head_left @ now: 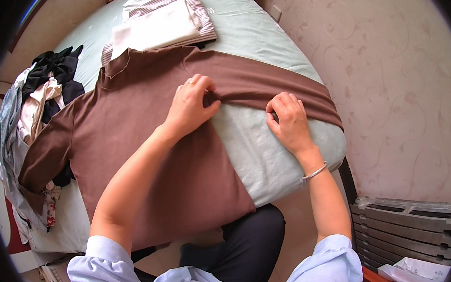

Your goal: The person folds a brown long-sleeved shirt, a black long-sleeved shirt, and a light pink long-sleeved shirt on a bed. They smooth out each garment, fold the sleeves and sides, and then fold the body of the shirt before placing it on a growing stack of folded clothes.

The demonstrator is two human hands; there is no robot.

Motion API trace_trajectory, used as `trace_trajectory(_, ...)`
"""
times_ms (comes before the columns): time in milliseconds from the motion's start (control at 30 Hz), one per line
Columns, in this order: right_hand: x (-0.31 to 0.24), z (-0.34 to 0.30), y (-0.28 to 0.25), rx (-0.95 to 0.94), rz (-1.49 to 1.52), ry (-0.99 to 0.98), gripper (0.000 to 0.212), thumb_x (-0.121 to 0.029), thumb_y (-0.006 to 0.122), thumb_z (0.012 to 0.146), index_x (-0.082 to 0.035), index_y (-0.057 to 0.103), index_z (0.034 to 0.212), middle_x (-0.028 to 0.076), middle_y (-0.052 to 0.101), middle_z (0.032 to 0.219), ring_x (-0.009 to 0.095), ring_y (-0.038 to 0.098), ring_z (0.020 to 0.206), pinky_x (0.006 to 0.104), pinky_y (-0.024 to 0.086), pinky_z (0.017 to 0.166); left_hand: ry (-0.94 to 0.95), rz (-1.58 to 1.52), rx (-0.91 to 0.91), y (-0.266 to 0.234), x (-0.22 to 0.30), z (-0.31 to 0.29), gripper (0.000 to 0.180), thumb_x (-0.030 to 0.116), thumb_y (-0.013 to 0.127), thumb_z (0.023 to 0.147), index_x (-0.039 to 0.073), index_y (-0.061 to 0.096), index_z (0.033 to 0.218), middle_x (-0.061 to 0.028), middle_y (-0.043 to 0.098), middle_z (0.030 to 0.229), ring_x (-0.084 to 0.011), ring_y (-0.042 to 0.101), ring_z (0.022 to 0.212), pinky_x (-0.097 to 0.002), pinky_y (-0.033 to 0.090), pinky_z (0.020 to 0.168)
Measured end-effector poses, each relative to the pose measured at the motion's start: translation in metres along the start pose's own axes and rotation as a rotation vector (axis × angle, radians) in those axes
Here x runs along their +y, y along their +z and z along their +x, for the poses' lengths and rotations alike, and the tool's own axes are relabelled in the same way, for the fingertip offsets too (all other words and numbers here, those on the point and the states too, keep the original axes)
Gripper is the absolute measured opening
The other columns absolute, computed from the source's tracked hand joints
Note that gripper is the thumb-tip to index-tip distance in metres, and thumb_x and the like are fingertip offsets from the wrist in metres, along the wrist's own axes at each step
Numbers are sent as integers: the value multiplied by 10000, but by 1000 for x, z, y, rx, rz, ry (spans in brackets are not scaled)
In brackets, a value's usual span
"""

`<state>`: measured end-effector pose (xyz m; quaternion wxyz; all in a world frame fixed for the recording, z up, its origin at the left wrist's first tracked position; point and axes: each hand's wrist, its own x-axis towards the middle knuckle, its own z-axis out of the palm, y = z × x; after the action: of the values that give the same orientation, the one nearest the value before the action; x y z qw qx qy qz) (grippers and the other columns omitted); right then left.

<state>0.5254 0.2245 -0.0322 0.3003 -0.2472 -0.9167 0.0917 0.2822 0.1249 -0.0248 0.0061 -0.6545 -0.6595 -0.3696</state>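
Note:
A brown long-sleeved, high-necked shirt (131,128) lies spread over the bed, its collar toward the far left and its hem at the near edge. One sleeve stretches right across the mattress; the other hangs down on the left. My left hand (192,104) is closed, thumb and fingers pinching the cloth around the armpit of the right-side sleeve. Along that sleeve's lower edge, my right hand (290,119) is closed too, with curled fingers on the fabric; its fingertips are partly hidden. Small creases run through the sleeve between both hands.
Folded white and striped clothes (157,27) are stacked beyond the collar on the pale green bed sheet (259,48). Loose clothes (43,95) are heaped at the left. A wall (398,101) stands to the right, with a grey metal radiator (409,229) and white paper (416,275) nearer.

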Motion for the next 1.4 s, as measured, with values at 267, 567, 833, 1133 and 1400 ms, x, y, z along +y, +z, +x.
trace_trajectory(267,0,2,0,6,-34,-9,146,-45,673,754,-101,549,809,28,529,867,216,553,850,364,409,731,-20,-206,31,3,-2,5,70,11,607,753,43,583,810,-71,587,812,-285,579,836,-378,465,752)
trace_trajectory(567,-21,7,-14,-47,172,87,156,-97,616,830,-52,538,703,109,540,696,291,558,657,416,447,623,-47,-87,-97,2,3,42,112,-29,497,720,20,595,742,-118,624,753,-300,604,770,-380,467,740)
trace_trajectory(833,62,12,4,96,-298,348,92,-148,628,836,-108,596,912,100,605,974,318,594,933,443,504,767,-88,213,-251,58,20,51,385,276,658,854,160,592,1215,-74,531,1266,-270,502,1167,-417,428,926)
trace_trajectory(1133,201,-69,-35,218,-33,972,264,-208,539,894,-52,656,1072,179,651,1104,348,608,1037,423,486,887,-49,279,-106,66,9,35,472,327,611,886,168,560,1328,-89,512,1321,-249,474,1245,-420,356,1022)
trace_trajectory(1400,197,-107,-51,3,934,1352,412,-356,524,948,-18,649,1148,84,674,1089,195,624,906,339,500,814,-201,-73,261,45,-18,46,255,52,580,814,37,656,1056,-136,591,1123,-344,558,1031,-410,457,928)
